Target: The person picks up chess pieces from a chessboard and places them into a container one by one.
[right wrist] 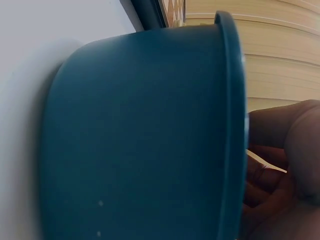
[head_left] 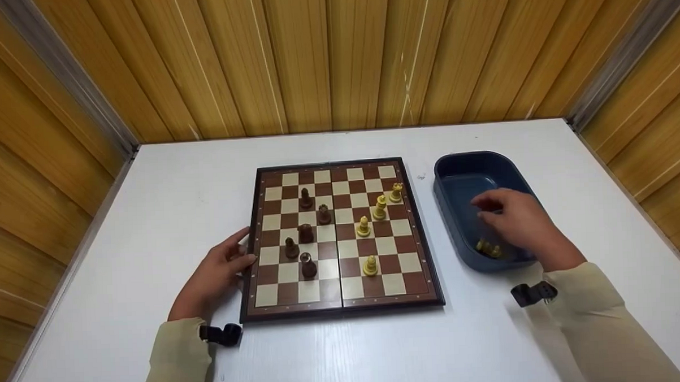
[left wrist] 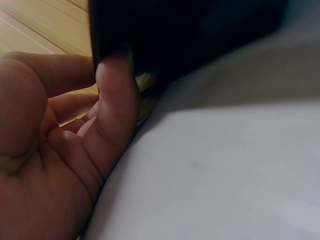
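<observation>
A brown-and-cream chessboard (head_left: 330, 282) lies on the table, with dark pieces such as a rook (head_left: 307, 265) and a knight (head_left: 305, 233) on its left half. Yellow pieces, among them a king (head_left: 379, 207) and a bishop (head_left: 370, 266), stand on the right half. My left hand (head_left: 221, 268) rests at the board's left edge, thumb and fingers touching its side. Over a dark blue bin (head_left: 452, 232), my right hand (head_left: 513, 216) hovers with bent fingers apart; no piece shows between them. A few yellow pieces (head_left: 489, 248) lie at the bin's near end.
The white table (head_left: 334, 355) ends at a wood-patterned wall (head_left: 335, 61) behind the board. Side walls rise left and right. The bin stands just right of the board, its raised rim (right wrist: 232, 100) close to my right fingers.
</observation>
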Demonstrator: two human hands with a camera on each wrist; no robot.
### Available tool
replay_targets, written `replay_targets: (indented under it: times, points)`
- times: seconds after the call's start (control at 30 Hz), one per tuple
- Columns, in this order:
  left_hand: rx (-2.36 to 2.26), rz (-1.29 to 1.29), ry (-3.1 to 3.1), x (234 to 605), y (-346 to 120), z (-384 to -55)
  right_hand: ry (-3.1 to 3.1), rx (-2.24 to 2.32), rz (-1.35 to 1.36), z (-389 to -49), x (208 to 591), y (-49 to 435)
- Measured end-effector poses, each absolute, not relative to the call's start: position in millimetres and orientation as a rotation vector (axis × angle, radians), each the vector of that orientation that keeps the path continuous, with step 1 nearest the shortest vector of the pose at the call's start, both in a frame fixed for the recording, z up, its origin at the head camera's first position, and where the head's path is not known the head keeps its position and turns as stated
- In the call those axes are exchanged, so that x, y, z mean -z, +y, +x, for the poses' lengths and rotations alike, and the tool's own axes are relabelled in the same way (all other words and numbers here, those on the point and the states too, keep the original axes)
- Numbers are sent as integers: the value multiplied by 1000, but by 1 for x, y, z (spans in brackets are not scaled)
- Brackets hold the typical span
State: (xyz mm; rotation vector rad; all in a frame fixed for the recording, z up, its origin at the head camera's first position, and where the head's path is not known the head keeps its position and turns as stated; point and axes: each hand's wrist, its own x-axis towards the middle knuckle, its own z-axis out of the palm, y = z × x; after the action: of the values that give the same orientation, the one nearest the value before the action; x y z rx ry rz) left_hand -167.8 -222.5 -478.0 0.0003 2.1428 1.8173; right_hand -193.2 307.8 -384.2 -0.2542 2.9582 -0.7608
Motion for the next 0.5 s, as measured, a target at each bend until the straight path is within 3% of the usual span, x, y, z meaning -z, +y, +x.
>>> replay_targets:
  times: [0.5]
  points:
    - [-1798, -21, 2158, 477, -223, -167, 2972, 817, -312, -189, 380, 297]
